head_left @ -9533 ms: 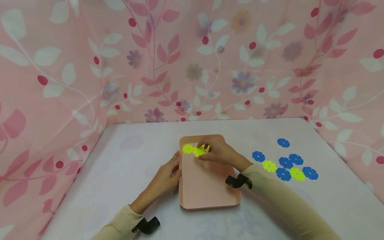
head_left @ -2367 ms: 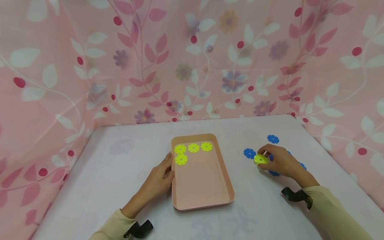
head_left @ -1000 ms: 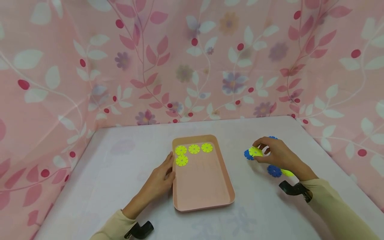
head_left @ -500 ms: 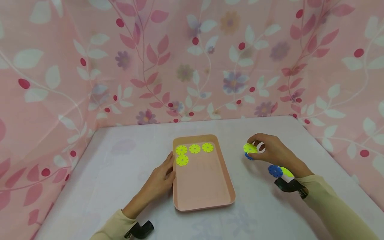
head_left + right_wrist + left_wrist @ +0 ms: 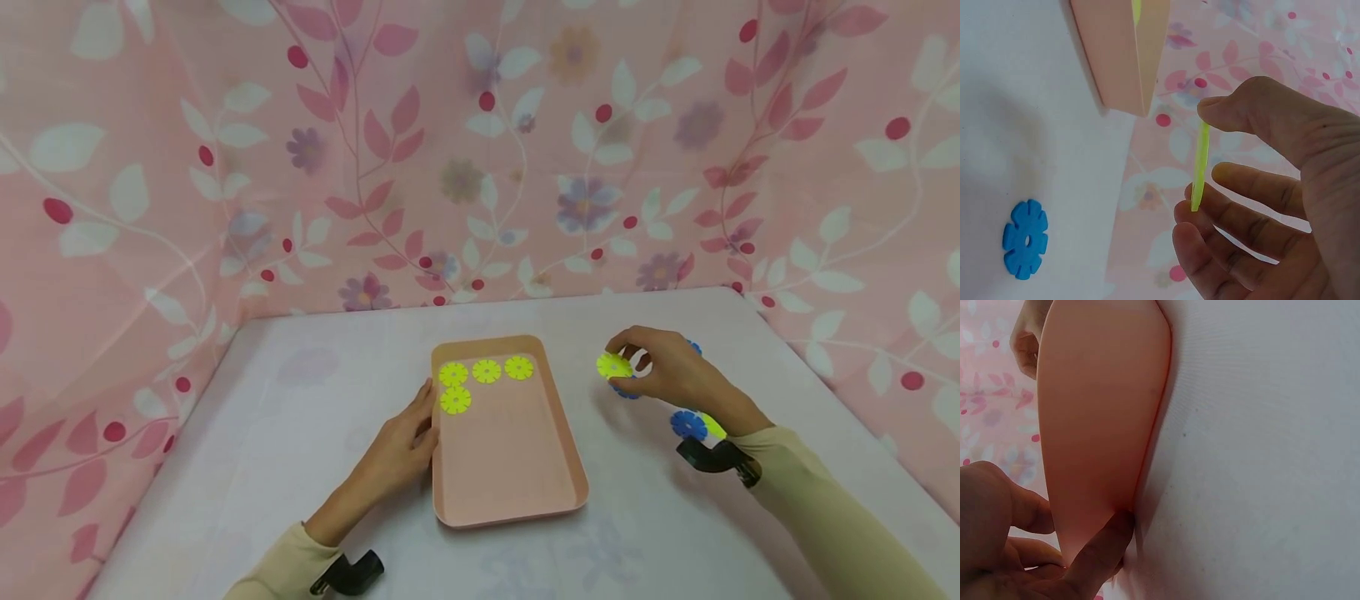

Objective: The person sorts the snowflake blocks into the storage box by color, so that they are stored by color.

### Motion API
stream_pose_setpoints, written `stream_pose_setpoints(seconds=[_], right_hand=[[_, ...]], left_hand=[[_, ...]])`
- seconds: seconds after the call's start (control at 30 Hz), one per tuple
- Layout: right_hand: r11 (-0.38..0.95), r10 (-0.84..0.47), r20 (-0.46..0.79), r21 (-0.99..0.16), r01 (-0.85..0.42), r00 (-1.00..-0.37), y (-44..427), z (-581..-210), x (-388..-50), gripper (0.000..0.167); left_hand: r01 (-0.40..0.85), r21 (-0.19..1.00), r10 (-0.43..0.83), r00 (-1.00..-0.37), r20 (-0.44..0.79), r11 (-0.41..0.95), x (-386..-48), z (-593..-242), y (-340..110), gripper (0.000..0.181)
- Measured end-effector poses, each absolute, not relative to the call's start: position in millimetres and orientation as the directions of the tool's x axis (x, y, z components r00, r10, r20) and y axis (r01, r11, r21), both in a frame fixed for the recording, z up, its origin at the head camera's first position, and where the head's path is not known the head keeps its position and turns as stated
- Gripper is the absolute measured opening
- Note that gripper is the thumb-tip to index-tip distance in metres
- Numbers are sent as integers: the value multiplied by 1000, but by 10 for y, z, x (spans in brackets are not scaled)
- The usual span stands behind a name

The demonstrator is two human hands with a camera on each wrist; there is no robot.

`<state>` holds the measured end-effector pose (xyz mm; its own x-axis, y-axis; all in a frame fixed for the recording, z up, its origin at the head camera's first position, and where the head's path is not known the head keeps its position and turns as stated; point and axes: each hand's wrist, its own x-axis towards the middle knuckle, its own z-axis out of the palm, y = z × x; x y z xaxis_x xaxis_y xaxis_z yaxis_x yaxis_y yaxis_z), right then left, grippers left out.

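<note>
The left forearm, in a pale beige sleeve, enters from 7 o'clock. Past the bare left wrist, the left hand points toward 1 o'clock, its fingers nearly straight and its thumb just below them. The right forearm, sleeved alike, enters from 4 o'clock. The right hand is raised and aimed toward 10 o'clock in a pinch: in the right wrist view, the right thumb stretches toward 9 o'clock, opposite the bent right fingers.

Smooth matt plastic tray, plastic-looking discs, perhaps cloth backdrop
</note>
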<state>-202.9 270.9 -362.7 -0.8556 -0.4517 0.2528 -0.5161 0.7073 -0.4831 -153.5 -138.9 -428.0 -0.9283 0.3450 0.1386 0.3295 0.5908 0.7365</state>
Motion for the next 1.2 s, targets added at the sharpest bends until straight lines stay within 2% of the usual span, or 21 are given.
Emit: stream_pose_setpoints(seconds=[0.83,1.07,1.2], right_hand=[[621,-551,304,-473,-625,-777,2418,-3517,-2099,40],[624,-557,293,-470,-624,-777,2336,-3454,-2126,41],[621,-562,280,-479,-621,-778,2301,-3477,-2116,41]], left_hand=[[309,721,364,-928,84,620,-1532,-4256,-1369,64],[356,707,385,-914,126,612,-1576,-4255,-1388,63],[340,705,380,-919,108,622,-1557,-4261,-1412,63]])
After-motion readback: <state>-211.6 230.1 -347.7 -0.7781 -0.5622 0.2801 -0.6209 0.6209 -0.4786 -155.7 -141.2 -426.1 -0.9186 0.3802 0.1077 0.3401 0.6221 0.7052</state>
